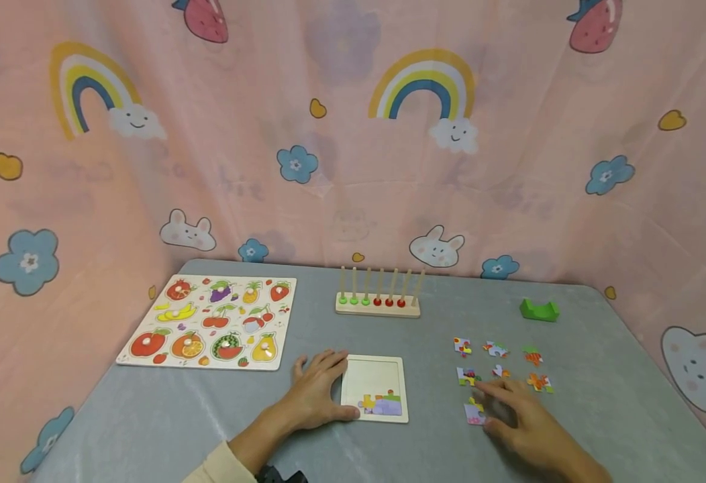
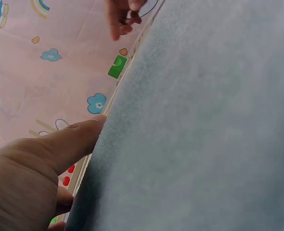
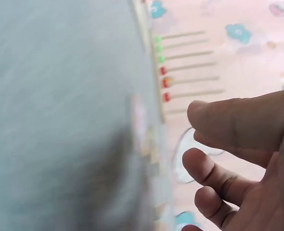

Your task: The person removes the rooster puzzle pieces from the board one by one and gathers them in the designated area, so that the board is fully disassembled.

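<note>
A square wooden puzzle tray (image 1: 372, 376) lies in front of me, a few joined jigsaw pieces (image 1: 383, 405) filling its lower right part. My left hand (image 1: 317, 396) rests along the tray's left side, fingers near the upper left corner and thumb at the lower left. Over the loose pieces to the right is my right hand (image 1: 525, 422), thumb and index finger apart. The index fingertip is close to a yellow-green piece (image 1: 466, 377); the thumb is beside a lilac piece (image 1: 474, 413). In the right wrist view, nothing shows between the fingers (image 3: 238, 122).
Several other loose pieces, among them an orange one (image 1: 537, 382), lie around the right hand. Behind stands a peg rack (image 1: 380, 310) with green and red beads. A fruit puzzle board (image 1: 208, 322) lies at left, a green block (image 1: 539, 310) at back right.
</note>
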Motion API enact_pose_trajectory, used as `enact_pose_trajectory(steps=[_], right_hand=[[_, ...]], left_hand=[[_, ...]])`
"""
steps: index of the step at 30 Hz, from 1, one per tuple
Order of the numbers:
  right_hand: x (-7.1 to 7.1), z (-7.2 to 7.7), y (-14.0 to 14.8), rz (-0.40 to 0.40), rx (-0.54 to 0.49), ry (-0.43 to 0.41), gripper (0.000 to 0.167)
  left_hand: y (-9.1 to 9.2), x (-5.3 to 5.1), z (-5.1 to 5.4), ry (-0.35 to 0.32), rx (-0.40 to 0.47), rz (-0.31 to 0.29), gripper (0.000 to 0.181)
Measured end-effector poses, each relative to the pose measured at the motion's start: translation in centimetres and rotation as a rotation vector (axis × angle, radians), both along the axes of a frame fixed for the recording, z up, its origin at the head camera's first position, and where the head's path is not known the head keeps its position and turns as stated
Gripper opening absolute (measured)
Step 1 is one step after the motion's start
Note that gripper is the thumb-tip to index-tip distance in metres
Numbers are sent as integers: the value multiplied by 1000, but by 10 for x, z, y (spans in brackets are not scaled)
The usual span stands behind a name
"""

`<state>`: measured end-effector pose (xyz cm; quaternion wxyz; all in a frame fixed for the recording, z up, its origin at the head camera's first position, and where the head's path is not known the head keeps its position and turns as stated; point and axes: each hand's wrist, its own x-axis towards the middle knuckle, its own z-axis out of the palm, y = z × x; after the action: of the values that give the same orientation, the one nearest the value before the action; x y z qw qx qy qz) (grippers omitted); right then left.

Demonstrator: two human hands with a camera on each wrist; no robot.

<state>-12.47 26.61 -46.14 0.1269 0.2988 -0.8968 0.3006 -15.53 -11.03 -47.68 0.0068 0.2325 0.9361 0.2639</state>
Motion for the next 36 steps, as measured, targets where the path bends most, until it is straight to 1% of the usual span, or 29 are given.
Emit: enact_pose_trajectory(steps=[4, 6, 11, 14, 17, 22, 24, 30, 32, 36], right_hand=[[4, 20, -4, -22, 11, 17, 56], [5, 32, -9, -11, 6, 32, 57], [6, 59, -28, 59, -25, 108, 64], [7, 71, -38, 63, -17, 125, 65], [7, 79, -48, 69, -12, 139, 63], [6, 86, -67, 90, -20, 151, 61], [5, 87, -75, 98, -23, 131, 61], [-1, 81, -96, 131, -28, 108, 59], [-2, 79, -103, 128, -27, 103, 58], [-4, 73, -116, 150, -62, 55, 58]], left_hand=[[1, 0, 0, -3, 3, 0, 88], [1, 0, 0, -4, 1, 1, 88], [0, -1, 1, 0, 2, 3, 88], [0, -1, 1, 4, 4, -1, 88], [1, -1, 1, 7, 2, -1, 88], [0, -1, 0, 9, -2, 3, 88], [-1, -1, 0, 10, 1, 1, 88], [0, -1, -2, 9, 8, -2, 87], [0, 0, -2, 13, 8, -2, 87], [1, -1, -1, 24, 5, -3, 86]])
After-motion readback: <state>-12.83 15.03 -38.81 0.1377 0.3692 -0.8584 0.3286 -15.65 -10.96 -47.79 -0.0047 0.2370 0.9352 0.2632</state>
